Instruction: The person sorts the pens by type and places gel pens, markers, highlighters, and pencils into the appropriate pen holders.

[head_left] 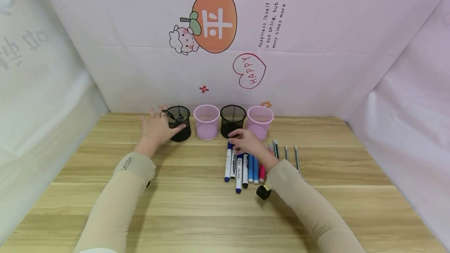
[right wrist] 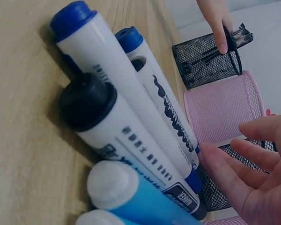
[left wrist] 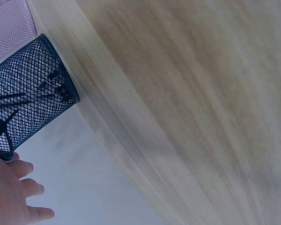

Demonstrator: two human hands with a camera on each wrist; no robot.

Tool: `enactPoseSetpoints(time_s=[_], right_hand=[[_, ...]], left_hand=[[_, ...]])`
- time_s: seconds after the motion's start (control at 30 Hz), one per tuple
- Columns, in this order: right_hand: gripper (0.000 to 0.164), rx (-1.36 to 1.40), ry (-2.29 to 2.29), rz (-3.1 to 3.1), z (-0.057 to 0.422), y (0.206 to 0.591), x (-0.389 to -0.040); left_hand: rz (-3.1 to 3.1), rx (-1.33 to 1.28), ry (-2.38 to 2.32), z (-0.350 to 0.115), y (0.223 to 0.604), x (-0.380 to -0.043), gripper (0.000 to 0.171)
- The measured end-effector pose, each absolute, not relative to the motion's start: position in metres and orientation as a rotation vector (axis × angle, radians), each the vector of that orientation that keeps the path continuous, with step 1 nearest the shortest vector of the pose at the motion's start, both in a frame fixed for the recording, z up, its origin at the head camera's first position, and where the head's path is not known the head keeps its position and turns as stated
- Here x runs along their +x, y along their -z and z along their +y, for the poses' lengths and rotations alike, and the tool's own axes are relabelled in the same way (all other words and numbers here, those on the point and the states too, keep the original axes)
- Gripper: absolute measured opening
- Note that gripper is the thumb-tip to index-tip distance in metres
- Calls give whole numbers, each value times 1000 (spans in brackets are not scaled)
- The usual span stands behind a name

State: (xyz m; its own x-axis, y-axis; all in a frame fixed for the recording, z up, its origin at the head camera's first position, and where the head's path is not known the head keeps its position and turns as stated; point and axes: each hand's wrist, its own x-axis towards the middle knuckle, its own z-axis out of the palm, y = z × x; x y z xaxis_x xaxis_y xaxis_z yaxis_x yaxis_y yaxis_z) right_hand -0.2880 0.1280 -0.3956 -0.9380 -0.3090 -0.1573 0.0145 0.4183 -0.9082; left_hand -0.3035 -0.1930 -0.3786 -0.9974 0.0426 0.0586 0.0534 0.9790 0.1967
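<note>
My left hand (head_left: 156, 128) is at the leftmost black mesh pen cup (head_left: 181, 134), thumb laid across its front and the other fingers spread past its rim. Dark, thin items (left wrist: 9, 101) stand inside this cup, and one black piece sticks out over the rim. My right hand (head_left: 246, 141) hovers over the far ends of a row of markers, its fingers apart. In the right wrist view one fingertip is right at the end of a white marker (right wrist: 166, 108) with blue ends. Beside it lie a black-capped white marker (right wrist: 131, 145) and light blue pens (right wrist: 145, 192).
A pink cup (head_left: 206, 128), a second black cup (head_left: 226, 124) and another pink cup (head_left: 258, 130) continue the row along the wall. A red pen (head_left: 262, 173) and several pencils (head_left: 297, 157) lie right of the markers. Printed white cloth (head_left: 140, 69) hangs behind the table.
</note>
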Motion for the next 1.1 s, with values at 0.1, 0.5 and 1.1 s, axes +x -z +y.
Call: enactPoseSetpoints(time_s=[0.1,0.5,1.1], right_hand=[[32,-262,1494,2387,126,396,-290],[28,-386,1324,2496,114,391,-287],[26,-483,1201,2594,92,394,-287]], left_hand=[[-3071,-74,310,-193,378,-303,104],[-3087,-81,282,-193,377,-303,108],[-3086,-86,297,-191,374,-299,105]])
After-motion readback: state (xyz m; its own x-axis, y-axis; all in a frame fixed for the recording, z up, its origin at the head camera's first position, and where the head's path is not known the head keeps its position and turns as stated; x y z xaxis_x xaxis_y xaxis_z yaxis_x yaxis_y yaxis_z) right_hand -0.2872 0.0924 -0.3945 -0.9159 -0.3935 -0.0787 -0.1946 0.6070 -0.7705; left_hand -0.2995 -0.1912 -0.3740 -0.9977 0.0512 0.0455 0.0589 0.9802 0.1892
